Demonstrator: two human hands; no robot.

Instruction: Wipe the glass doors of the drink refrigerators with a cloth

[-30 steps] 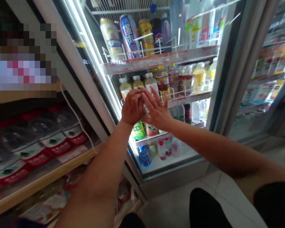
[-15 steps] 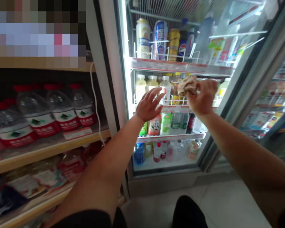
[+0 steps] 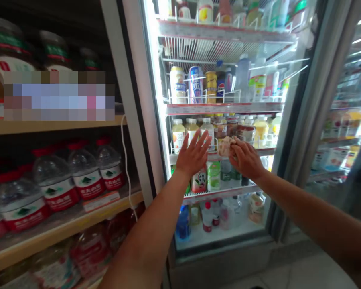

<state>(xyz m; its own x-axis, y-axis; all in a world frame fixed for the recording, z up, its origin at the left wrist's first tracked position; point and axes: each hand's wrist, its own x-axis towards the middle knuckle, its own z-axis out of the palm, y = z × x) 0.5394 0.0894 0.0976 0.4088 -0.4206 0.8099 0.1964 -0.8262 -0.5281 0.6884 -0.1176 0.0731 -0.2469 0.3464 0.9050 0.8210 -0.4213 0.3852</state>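
Observation:
My left hand is raised with its fingers spread, holding nothing, in front of the lit drinks fridge. Behind its fingertips stand clear-capped bottles on the middle shelf. A crumpled, pale brown cloth is pinched in my right hand, near the front edge of that same shelf. Whether the cloth touches the shelf or the glass, I cannot tell. Just below the hands a green carton-like drink and a red-and-white bottle stand on the lower shelf.
Tall cans line the shelf above. On the left, wooden shelving holds large red-capped water bottles, with a white cable hanging at its edge. A metal door frame stands to the right, with more fridge shelves beyond it.
My view has tilted upward, so the upper fridge shelf now shows. My right hand with the cloth has moved down and left relative to the shelves. My left hand stays spread.

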